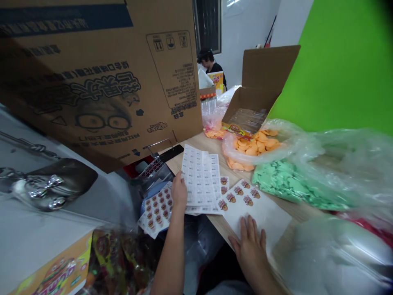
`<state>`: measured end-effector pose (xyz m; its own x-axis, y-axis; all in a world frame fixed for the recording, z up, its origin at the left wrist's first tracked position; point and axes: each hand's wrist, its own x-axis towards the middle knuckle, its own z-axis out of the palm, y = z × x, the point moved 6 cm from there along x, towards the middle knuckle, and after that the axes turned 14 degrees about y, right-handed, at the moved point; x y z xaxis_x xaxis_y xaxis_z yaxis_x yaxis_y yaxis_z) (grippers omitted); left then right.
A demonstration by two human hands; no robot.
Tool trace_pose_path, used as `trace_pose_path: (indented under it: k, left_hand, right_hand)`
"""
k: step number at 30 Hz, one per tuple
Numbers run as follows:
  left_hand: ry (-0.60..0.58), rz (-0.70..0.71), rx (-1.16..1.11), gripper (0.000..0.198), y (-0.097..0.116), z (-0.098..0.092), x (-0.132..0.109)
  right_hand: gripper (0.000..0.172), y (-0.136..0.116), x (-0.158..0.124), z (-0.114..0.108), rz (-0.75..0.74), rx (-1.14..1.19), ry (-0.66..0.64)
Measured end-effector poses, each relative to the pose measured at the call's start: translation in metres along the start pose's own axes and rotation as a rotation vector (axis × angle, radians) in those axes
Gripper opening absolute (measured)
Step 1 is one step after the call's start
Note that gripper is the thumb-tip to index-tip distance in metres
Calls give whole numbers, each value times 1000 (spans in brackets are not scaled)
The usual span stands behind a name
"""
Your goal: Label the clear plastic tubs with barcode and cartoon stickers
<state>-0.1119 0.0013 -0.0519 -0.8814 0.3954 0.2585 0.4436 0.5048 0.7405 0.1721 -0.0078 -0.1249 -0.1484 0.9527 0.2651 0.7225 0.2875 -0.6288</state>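
Head view: at left, the white label sheets [197, 176] overhang the near-left edge of the table [211, 146], so we should pinch them lightly to avoid creasing, while at right a flat, even press should stop the burger sticker sheet [264, 208] sliding. Our left hand [179, 191] reaches farther, seemingly holding the label sheets' left edge, though its fingers are partly hidden and we cannot tell how firmly; our right hand [251, 241] lies nearer, palm down on the sticker sheet, fingers loosely spread, holding nothing.

The forearms [175, 246] and fingers [243, 229] are bare, the clothing [224, 276] grey and black.
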Motion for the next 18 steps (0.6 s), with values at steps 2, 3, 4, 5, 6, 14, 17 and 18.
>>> trace_pose_path:
  k: [2, 3, 4, 5, 6, 14, 17, 18]
  left_hand:
    - [15, -13, -123, 29, 5, -9, 0]
    - [19, -23, -183, 29, 6, -14, -2]
    - [19, -35, -240, 29, 6, -19, -4]
    - [11, -47, -293, 30, 6, -23, -8]
    - [-4, -59, -341, 30, 6, -28, -12]
    - [-403, -172, -575, 53, 25, -47, -76]
    - [-523, -207, -642, 55, 45, -47, -82]
    - [-537, -213, -669, 56, 54, -46, -80]
  right_hand:
    - [75, -6, 5, -7, 49, 139, -30]
    - [73, -9, 8, -11, 77, 214, -50]
    - [70, -13, 11, -15, 112, 291, -71]
    - [67, -18, 15, -18, 156, 368, -94]
    - [65, -23, 18, -22, 205, 446, -118]
    - [55, -56, 40, -59, 468, 940, -151]
    - [43, -52, 31, -79, 494, 984, -132]
    - [39, -50, 27, -85, 489, 984, -134]
